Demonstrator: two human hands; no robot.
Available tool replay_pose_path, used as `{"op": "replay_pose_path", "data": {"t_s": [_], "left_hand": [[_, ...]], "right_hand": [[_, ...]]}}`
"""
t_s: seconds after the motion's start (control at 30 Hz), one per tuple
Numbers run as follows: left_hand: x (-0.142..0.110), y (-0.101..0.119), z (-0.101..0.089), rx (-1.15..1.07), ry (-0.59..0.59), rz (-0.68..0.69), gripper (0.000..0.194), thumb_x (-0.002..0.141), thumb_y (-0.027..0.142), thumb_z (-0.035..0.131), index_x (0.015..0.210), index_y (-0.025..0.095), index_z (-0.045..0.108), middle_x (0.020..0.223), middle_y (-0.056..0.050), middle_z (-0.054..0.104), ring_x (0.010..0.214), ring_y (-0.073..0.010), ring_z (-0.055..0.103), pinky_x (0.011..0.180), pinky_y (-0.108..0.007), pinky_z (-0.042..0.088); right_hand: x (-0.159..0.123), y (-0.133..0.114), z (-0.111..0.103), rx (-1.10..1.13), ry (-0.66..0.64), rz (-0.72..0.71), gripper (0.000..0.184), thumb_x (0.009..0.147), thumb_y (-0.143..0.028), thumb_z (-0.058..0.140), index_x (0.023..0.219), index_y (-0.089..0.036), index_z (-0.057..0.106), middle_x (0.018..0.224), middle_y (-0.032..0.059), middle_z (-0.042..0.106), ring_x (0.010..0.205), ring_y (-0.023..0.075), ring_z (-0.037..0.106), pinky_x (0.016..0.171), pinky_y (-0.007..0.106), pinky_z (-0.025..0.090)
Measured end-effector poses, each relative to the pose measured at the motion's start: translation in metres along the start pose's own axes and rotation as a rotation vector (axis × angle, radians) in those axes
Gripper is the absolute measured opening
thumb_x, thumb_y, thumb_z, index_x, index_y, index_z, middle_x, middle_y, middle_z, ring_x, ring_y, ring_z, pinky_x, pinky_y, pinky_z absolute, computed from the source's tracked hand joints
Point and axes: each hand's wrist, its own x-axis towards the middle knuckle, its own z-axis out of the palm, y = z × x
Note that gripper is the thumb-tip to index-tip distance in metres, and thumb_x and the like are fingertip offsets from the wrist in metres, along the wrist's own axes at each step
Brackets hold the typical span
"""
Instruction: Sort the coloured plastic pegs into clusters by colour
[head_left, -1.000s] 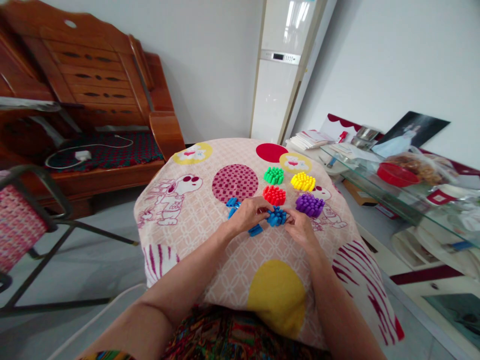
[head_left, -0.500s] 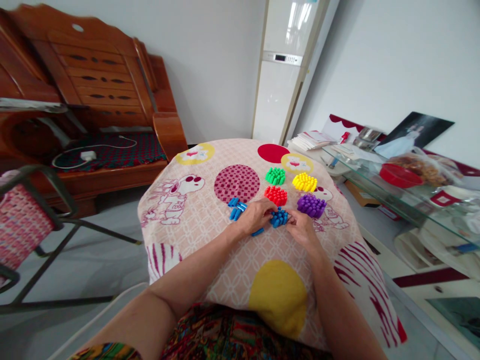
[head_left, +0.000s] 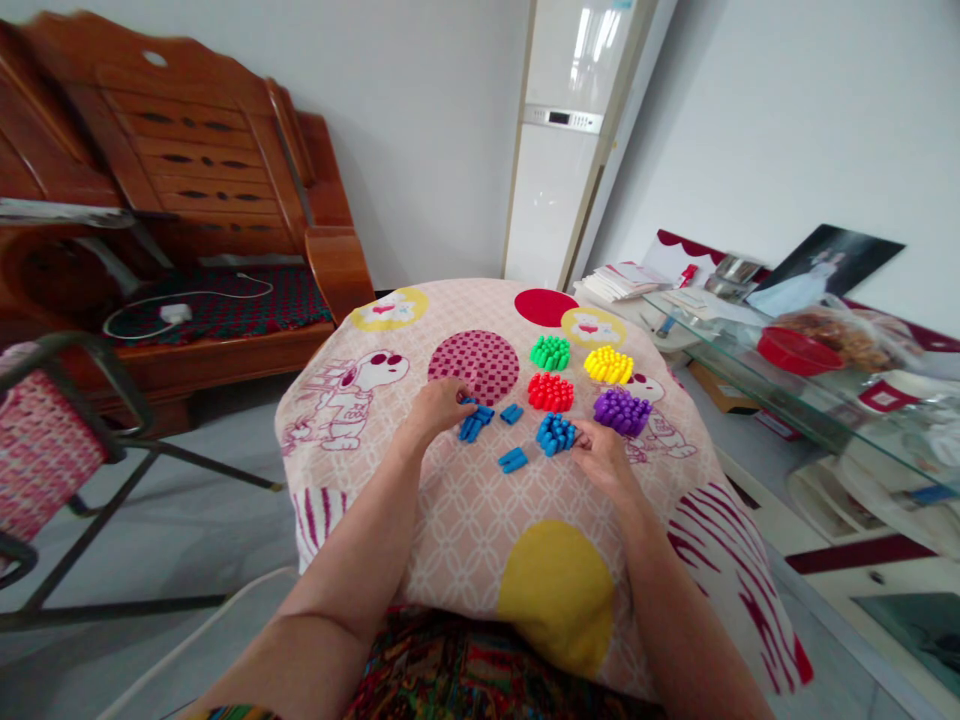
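Note:
My left hand (head_left: pixel 439 408) reaches to a loose pile of small blue plastic peg-like pieces (head_left: pixel 474 424), its fingertips pinched on a piece at the pile's left edge. Two more blue pieces lie apart on the cloth, one flat piece (head_left: pixel 513 460) nearer me and another (head_left: pixel 511 413) farther off. A tight cluster of upright blue pieces (head_left: pixel 556 433) stands to the right. Against its right side, the fingers of my right hand (head_left: pixel 602 455) are closed together; whether they grip a piece is hidden.
Standing clusters of red (head_left: pixel 551 391), green (head_left: pixel 550 352), yellow (head_left: pixel 608 365) and purple pieces (head_left: pixel 622 411) surround the blue cluster behind and to the right. A patterned cloth (head_left: pixel 450 540) covers the round table. On the right is a glass shelf (head_left: pixel 847 430) with a red bowl (head_left: pixel 800 350).
My left hand has moved left from the blue cluster to the loose blue pile, uncovering the two separate blue pieces. My right hand has stayed at the cluster's right side.

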Motion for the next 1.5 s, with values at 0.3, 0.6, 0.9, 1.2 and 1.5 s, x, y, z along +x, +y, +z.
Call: {"op": "replay_pose_path", "data": {"t_s": [0.3, 0.6, 0.9, 1.2, 1.5], "left_hand": [[-0.012, 0.055, 0.008, -0.507, -0.024, 0.243, 0.023, 0.072, 0.023, 0.070, 0.094, 0.016, 0.069, 0.081, -0.001, 0.071, 0.071, -0.0136, 0.065, 0.066, -0.023, 0.049], [-0.007, 0.074, 0.031, -0.512, -0.072, 0.375, 0.024, 0.075, 0.014, 0.066, 0.099, 0.017, 0.067, 0.089, -0.002, 0.071, 0.080, -0.0149, 0.067, 0.071, -0.024, 0.052], [-0.004, 0.074, 0.041, -0.558, -0.189, 0.391, 0.032, 0.071, 0.010, 0.066, 0.101, 0.017, 0.067, 0.087, -0.001, 0.072, 0.081, -0.0152, 0.069, 0.072, -0.024, 0.054], [0.005, 0.036, 0.019, -0.351, 0.105, 0.187, 0.023, 0.081, 0.018, 0.058, 0.099, 0.018, 0.072, 0.097, -0.005, 0.075, 0.084, -0.0166, 0.068, 0.079, -0.027, 0.053], [0.005, 0.056, 0.028, -0.118, -0.070, 0.307, 0.030, 0.079, 0.019, 0.065, 0.107, 0.020, 0.074, 0.092, -0.006, 0.074, 0.089, -0.0211, 0.066, 0.082, -0.030, 0.050]], "right_hand": [[0.000, 0.000, 0.001, 0.010, 0.017, 0.005, 0.049, 0.060, -0.011, 0.050, 0.103, -0.014, 0.075, 0.062, -0.0016, 0.064, 0.058, 0.0141, 0.056, 0.058, 0.023, 0.041], [-0.001, 0.001, 0.001, 0.020, 0.006, 0.004, 0.046, 0.060, -0.014, 0.050, 0.099, -0.017, 0.075, 0.062, -0.0018, 0.063, 0.058, 0.0141, 0.055, 0.057, 0.023, 0.039], [-0.001, -0.003, -0.001, 0.027, -0.017, 0.011, 0.042, 0.060, -0.014, 0.050, 0.095, -0.014, 0.075, 0.062, 0.0002, 0.064, 0.059, 0.0158, 0.056, 0.058, 0.025, 0.039], [0.000, 0.005, 0.002, -0.005, 0.006, 0.003, 0.048, 0.061, -0.013, 0.051, 0.103, -0.013, 0.074, 0.066, 0.0014, 0.066, 0.063, 0.0171, 0.059, 0.061, 0.026, 0.041], [-0.001, 0.002, 0.001, 0.004, -0.010, 0.006, 0.042, 0.061, -0.014, 0.050, 0.096, -0.013, 0.074, 0.063, 0.0009, 0.063, 0.060, 0.0164, 0.056, 0.058, 0.026, 0.039]]}}
